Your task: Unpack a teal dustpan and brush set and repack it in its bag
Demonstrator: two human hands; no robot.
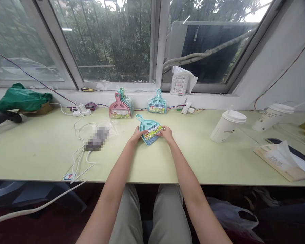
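Note:
A teal dustpan and brush set (147,126) with a yellow-green label is held tilted over the middle of the table. My left hand (135,135) grips its left edge, and my right hand (167,133) pinches the label's right end. Behind it, a row of packaged sets with a pink one (119,107) in front stands against the wall. Another wrapped teal set (157,103) leans there, further right.
On the pale green table (51,149), white cables and a blurred object (97,139) lie left, near clear plastic. Two white cups (226,127) and a tissue pack (279,161) are right. A power strip (81,111) sits near the wall.

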